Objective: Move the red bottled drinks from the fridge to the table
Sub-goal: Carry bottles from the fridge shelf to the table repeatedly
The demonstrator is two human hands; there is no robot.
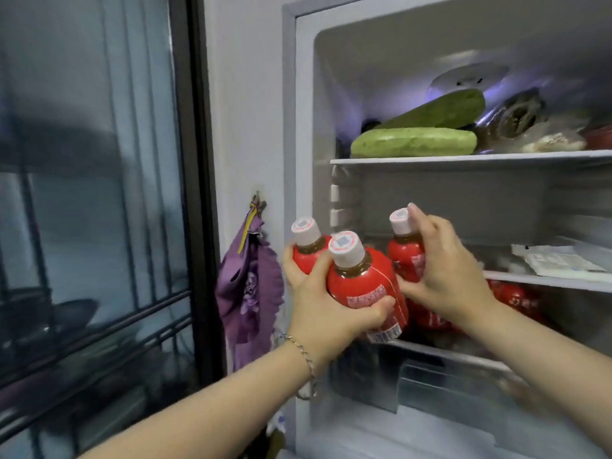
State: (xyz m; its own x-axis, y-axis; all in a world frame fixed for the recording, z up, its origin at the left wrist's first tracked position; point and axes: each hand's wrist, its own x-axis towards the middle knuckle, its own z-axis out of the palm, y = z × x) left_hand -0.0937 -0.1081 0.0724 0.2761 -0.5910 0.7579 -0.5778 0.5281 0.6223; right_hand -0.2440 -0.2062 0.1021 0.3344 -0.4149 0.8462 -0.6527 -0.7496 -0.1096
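Three red bottled drinks are held in front of the open fridge (304,127), at its left edge. Two of them are gripped together by the left hand (318,303). The front bottle (361,286) is clasped round its red label by the thumb and curled fingers. The rear bottle (306,256) is wedged between the palm and the front bottle's shoulder. Both are tilted slightly to the left, white caps uppermost. The third bottle (405,260) is grasped by the right hand (443,273), whose fingers are wrapped round its body, with one fingertip raised beside the cap. Its base is hidden by the hand. It is held just beside the front bottle; whether the two touch cannot be told.

More red bottles (515,298), blurred, are seen inside the fridge under the middle shelf (563,279), behind the right wrist. White packets (559,260) are laid on that shelf. On the upper shelf (463,159) two green gourds (414,142) are stacked, the upper one tilted, with bagged food (516,117) beside them to the right.

A chain bracelet (306,356) is worn on the left wrist. A purple cloth (251,286) is hung from a hook (256,200) on the wall just left of the fridge, and a dark-framed glass door (99,193) is seen further left.
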